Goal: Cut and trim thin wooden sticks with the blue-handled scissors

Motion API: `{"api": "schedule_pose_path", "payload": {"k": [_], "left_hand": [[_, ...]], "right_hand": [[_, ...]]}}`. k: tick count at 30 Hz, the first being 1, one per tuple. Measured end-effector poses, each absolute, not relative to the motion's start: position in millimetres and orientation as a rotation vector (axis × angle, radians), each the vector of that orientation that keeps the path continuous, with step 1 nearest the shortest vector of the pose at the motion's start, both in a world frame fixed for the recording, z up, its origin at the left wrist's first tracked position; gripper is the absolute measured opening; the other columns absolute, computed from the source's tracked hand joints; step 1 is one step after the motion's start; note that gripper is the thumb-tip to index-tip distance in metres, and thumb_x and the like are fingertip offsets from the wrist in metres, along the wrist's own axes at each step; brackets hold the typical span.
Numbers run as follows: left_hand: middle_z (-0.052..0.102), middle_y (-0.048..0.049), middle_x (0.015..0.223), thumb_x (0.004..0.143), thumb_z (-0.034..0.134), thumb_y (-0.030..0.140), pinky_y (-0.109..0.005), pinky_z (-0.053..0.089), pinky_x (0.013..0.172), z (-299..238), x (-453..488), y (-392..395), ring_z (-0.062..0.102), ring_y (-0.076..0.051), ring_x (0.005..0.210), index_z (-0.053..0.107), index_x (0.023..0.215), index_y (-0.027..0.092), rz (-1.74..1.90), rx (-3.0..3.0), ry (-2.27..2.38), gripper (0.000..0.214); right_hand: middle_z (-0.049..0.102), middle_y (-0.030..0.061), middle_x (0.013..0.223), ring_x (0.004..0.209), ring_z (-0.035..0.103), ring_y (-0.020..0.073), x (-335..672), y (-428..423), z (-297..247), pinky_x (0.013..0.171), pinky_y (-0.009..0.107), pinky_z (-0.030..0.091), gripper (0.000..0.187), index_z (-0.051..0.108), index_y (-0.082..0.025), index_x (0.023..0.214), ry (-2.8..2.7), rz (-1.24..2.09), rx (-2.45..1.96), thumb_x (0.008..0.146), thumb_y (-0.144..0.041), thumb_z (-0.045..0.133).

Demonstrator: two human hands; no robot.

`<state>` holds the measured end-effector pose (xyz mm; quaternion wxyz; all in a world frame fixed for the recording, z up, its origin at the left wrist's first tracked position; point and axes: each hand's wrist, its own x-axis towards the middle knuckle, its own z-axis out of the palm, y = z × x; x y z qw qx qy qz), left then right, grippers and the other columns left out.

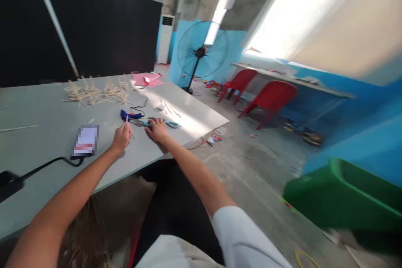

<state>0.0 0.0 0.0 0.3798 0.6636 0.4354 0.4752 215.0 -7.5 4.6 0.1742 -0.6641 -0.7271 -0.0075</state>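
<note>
A thin stick (127, 119) is held upright in the left hand (122, 136), pinched by the curled fingers so that its pale tip stands just above the knuckles. The left hand is closed around it and rested on the grey worktop (37, 142). Just to the right of it, the right hand (157, 130) is laid palm down on a pair of scissors (171, 124), whose teal handles are seen beyond the fingers on the right side. Whether the fingers are clasped on the scissors or only spread over them cannot be told, as the picture is blurred.

Just beyond the two hands, a blue tool (130, 114) with a black cable is laid on the worktop. Near the left hand, on its left, a phone (85, 140) is laid flat, and a black lead (47, 166) is run from its near edge away to the left. Well beyond the left hand, a loose pile of pale sticks (94, 92) is spread out, and farther still some pink paper (146, 78) is seen at the far edge.

Off the worktop, to the right of the right hand, a standing fan (201, 52) and two red chairs (266, 98) are seen well away on the floor, and a green bin (342, 192) is placed nearer on the right.
</note>
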Motion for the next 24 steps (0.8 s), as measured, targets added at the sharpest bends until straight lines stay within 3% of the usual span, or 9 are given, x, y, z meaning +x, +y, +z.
{"api": "schedule_pose_path", "payload": {"k": [4, 8, 12, 14, 16, 19, 24], "left_hand": [[0.049, 0.0011, 0.057, 0.102, 0.041, 0.05, -0.025, 0.036, 0.055, -4.1, 8.3, 2.9, 0.046, -0.014, 0.054, 0.05, 0.07, 0.022, 1.079, 1.986, 1.021, 0.043], [0.053, 0.0009, 0.062, 0.103, 0.041, 0.049, -0.025, 0.038, 0.052, -6.6, 9.8, 9.0, 0.047, -0.013, 0.053, 0.055, 0.078, 0.022, 1.131, 1.974, 0.994, 0.039], [0.053, 0.0019, 0.064, 0.102, 0.044, 0.049, -0.022, 0.036, 0.047, -4.1, 13.6, 7.7, 0.045, -0.011, 0.05, 0.056, 0.084, 0.021, 1.16, 1.757, 0.992, 0.035], [0.05, 0.0036, 0.063, 0.1, 0.046, 0.047, -0.021, 0.035, 0.046, -0.6, 18.3, 5.0, 0.043, -0.009, 0.048, 0.053, 0.085, 0.021, 1.104, 1.637, 0.972, 0.031], [0.042, 0.0069, 0.062, 0.097, 0.051, 0.047, -0.018, 0.031, 0.045, 3.0, 24.9, 0.7, 0.038, -0.007, 0.047, 0.051, 0.085, 0.021, 1.062, 1.492, 0.956, 0.028], [0.031, 0.0096, 0.059, 0.093, 0.054, 0.05, -0.017, 0.02, 0.04, 5.4, 35.5, -9.3, 0.026, -0.006, 0.043, 0.041, 0.078, 0.023, 0.96, 1.317, 0.89, 0.033], [0.019, 0.0102, 0.056, 0.087, 0.052, 0.048, -0.019, 0.016, 0.036, 0.4, 44.6, -24.1, 0.014, -0.008, 0.042, 0.038, 0.075, 0.024, 0.654, 1.123, 0.583, 0.03]], "right_hand": [[0.063, 0.0124, 0.124, 0.117, 0.054, 0.0233, 215.2, 1.0, -13.9, 0.106, 0.034, 0.039, 0.039, 0.057, -0.01, 0.124, -1.841, -0.01, -1.73, 0.105, -0.045, 0.056], [0.064, 0.0047, 0.111, 0.097, 0.06, 0.0133, 223.2, 5.6, -18.4, 0.088, 0.023, 0.045, 0.043, 0.044, -0.011, 0.135, -1.631, -0.011, -1.698, 0.109, -0.046, 0.043], [0.061, 0.0014, 0.088, 0.077, 0.057, 0.0139, 237.8, -1.2, -17.8, 0.07, 0.024, 0.047, 0.041, 0.047, -0.016, 0.122, -1.299, 0.079, -1.655, 0.109, -0.05, 0.028], [0.056, -0.0011, 0.077, 0.069, 0.053, 0.0149, 256.0, -14.4, -17.9, 0.064, 0.026, 0.046, 0.039, 0.052, -0.021, 0.104, -1.173, 0.2, -1.515, 0.105, -0.056, 0.034], [0.056, -0.0006, 0.077, 0.069, 0.051, 0.0155, 281.4, -34.2, -17.9, 0.065, 0.028, 0.045, 0.038, 0.052, -0.023, 0.092, -1.208, 0.245, -1.381, 0.098, -0.061, 0.048], [0.059, 0.0015, 0.082, 0.072, 0.051, 0.0167, 316.9, -65.8, -14.8, 0.068, 0.03, 0.044, 0.037, 0.055, -0.023, 0.089, -1.359, 0.224, -1.329, 0.09, -0.06, 0.063], [0.062, 0.0019, 0.073, 0.068, 0.055, 0.0182, 308.8, -78.0, -11.0, 0.073, 0.033, 0.045, 0.037, 0.059, -0.024, 0.086, -1.527, 0.284, -1.407, 0.101, -0.056, 0.047]]}}
